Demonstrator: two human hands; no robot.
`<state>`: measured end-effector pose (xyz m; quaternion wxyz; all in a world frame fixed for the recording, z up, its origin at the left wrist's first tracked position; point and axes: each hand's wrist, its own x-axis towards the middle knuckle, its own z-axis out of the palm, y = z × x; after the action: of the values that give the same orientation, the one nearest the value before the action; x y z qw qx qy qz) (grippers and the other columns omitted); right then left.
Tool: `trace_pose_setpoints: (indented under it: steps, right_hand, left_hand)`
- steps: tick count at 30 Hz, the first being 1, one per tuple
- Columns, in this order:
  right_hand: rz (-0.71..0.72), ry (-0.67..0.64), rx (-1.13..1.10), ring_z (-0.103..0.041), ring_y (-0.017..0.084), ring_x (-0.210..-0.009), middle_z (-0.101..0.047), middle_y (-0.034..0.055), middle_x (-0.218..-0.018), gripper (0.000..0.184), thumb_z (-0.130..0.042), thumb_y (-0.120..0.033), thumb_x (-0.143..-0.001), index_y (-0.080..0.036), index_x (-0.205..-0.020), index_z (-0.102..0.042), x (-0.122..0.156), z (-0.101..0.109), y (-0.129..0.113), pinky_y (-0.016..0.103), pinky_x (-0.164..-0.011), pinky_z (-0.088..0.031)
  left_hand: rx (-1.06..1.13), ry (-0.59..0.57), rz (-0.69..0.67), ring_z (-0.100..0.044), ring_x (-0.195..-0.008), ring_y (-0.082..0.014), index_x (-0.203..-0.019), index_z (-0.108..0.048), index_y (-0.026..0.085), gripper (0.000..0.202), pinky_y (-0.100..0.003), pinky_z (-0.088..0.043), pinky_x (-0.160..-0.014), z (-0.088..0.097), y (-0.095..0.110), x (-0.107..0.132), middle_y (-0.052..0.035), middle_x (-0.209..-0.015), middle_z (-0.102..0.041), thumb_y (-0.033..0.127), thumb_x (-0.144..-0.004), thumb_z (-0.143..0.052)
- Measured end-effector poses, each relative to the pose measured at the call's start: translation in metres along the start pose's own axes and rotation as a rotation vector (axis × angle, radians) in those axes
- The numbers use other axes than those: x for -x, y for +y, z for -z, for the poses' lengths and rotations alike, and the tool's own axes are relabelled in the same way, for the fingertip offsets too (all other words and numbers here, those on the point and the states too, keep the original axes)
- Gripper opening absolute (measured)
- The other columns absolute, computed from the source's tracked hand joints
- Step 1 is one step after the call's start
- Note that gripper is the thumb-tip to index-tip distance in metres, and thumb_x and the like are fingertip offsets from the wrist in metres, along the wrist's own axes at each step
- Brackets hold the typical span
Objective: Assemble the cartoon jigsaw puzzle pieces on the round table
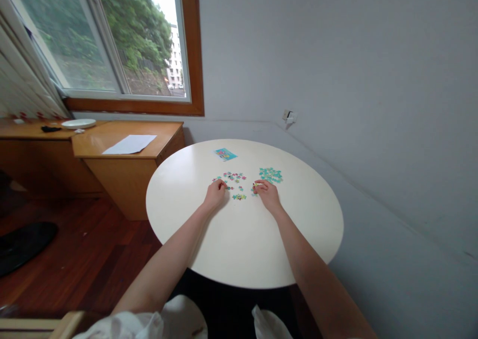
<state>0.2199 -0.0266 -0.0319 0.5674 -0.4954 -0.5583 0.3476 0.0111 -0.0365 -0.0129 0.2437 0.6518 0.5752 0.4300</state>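
Note:
Loose jigsaw puzzle pieces (234,175), mostly pink and teal, lie scattered in the middle of the round white table. My left hand (215,194) is at their left edge with its fingers closed together; whatever is in them is too small to make out. My right hand (268,194) pinches a small yellowish and dark puzzle piece (255,185) just above the tabletop. Between the hands, nearer to me, lies a short joined strip of puzzle pieces (239,197). A cluster of teal puzzle pieces (271,174) spreads beyond my right hand.
A blue picture card (225,154) lies toward the far side of the round table (242,244). To the left, a wooden desk (168,130) bears a sheet of paper (130,144) and a white plate (79,123). A wall with a socket (289,116) stands behind and to the right.

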Motion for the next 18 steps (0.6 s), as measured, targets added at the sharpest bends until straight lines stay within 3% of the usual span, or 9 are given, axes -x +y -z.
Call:
trace_pose_setpoints:
  steps: [8,18]
  right_hand:
    - [-0.004,0.001,-0.012,-0.063,0.018,-0.055,-0.064,0.0,-0.056,0.037,-0.071,-0.046,-0.054,-0.019,-0.075,-0.058,0.0011,0.0,-0.0014,0.029,-0.055,-0.049]
    - [0.013,-0.044,0.002,-0.06,0.016,-0.053,-0.064,0.0023,-0.057,0.035,-0.069,-0.048,-0.057,-0.018,-0.073,-0.062,0.0062,-0.0057,-0.0075,0.031,-0.055,-0.05]
  left_hand:
    - [-0.014,-0.004,-0.007,-0.053,-0.066,-0.0159,-0.07,-0.059,0.016,0.022,-0.026,-0.039,-0.063,0.0001,-0.0003,-0.0006,-0.0031,-0.07,-0.062,0.008,-0.073,-0.039]
    - [-0.03,-0.011,-0.018,-0.053,-0.068,-0.0165,-0.072,-0.059,0.016,0.023,-0.027,-0.04,-0.066,-0.0006,-0.0019,-0.0008,-0.0035,-0.069,-0.061,0.007,-0.073,-0.038]
